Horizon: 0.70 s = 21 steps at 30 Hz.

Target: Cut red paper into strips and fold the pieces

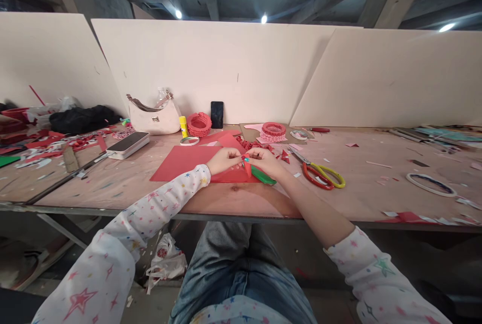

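My left hand (pixel 225 160) and my right hand (pixel 264 162) meet over the work surface, both closed with the fingertips pinching one small red paper strip (pixel 247 167). Fingers cover much of the strip. Under them lie large red paper sheets (pixel 181 160). A green object with a ridged edge (pixel 263 177), whose kind I cannot make out, rests beside my right hand. Small folded red paper pieces (pixel 259 144) are heaped just behind the hands. To the right are scissors (pixel 320 173) with red and yellow handles, their blades pointing back left.
Along the white panel stand a handbag (pixel 154 115), a yellow glue stick (pixel 183 125), a red paper ring (pixel 199 124), a phone (pixel 217 114) and stacked red and pink rings (pixel 273 130). A white box-shaped device (pixel 129 145) lies left; a tape roll (pixel 430 184) lies right.
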{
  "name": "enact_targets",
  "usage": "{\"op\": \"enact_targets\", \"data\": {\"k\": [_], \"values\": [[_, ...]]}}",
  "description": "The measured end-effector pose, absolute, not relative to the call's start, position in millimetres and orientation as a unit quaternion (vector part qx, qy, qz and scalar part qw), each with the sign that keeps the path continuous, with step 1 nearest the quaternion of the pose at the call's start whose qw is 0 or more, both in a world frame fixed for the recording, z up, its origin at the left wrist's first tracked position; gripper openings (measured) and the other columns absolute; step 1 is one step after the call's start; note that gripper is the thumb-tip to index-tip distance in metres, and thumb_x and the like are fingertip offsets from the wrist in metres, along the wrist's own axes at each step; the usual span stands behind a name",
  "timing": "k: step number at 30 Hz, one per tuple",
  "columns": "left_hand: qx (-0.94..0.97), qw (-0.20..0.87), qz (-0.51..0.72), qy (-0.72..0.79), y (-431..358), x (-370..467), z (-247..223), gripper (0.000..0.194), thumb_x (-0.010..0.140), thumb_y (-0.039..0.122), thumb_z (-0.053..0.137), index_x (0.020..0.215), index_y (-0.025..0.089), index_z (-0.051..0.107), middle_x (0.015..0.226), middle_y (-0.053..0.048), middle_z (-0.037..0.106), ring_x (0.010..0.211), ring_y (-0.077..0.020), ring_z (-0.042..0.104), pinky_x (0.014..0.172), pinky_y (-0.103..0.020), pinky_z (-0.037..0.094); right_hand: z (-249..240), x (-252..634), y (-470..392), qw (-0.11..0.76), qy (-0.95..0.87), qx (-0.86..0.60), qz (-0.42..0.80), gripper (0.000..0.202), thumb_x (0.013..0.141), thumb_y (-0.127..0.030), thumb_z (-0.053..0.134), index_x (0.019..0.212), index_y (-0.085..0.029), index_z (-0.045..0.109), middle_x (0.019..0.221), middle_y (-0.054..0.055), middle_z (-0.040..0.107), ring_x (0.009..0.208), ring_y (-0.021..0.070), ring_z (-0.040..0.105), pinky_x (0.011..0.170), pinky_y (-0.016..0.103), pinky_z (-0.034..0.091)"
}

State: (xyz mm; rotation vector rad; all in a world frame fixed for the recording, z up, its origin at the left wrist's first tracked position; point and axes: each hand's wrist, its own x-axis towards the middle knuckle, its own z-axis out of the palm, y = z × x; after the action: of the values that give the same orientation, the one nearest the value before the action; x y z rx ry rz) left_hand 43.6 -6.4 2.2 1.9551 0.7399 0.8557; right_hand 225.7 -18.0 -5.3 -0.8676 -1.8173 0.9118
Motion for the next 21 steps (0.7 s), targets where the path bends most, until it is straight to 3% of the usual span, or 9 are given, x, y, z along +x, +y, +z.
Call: {"op": "enact_targets", "data": {"k": [15, 21], "values": [[0.778, 0.437, 0.340, 0.298, -7.3, 44.3, 2.4, 0.030, 0.077, 0.039, 0.055, 0.071, 0.010, 0.054, 0.064, -0.003, 0.059, 0.056, -0.0082, 0.055, 0.053, -0.019, 0.044, -7.3, 225.7, -17.2, 0.454, -0.724, -0.345, 0.389, 0.018, 0.066, -0.030, 0.061, 0.079, -0.017, 0.061, 0.078, 0.003, 0.061, 0.072, 0.0146, 0.054, 0.065, 0.027, 0.043], [0.787, 0.429, 0.342, 0.283, -10.2, 44.5, 5.1, 0.024, 0.078, 0.033, 0.054, 0.067, 0.012, 0.051, 0.061, -0.001, 0.057, 0.056, -0.0083, 0.054, 0.053, -0.019, 0.043, -1.1, 224.5, -21.9, 0.451, -0.738, -0.365, 0.343, 0.018, 0.073, -0.034, 0.054, 0.074, -0.018, 0.062, 0.076, 0.002, 0.060, 0.071, 0.0144, 0.052, 0.065, 0.026, 0.041]]}}
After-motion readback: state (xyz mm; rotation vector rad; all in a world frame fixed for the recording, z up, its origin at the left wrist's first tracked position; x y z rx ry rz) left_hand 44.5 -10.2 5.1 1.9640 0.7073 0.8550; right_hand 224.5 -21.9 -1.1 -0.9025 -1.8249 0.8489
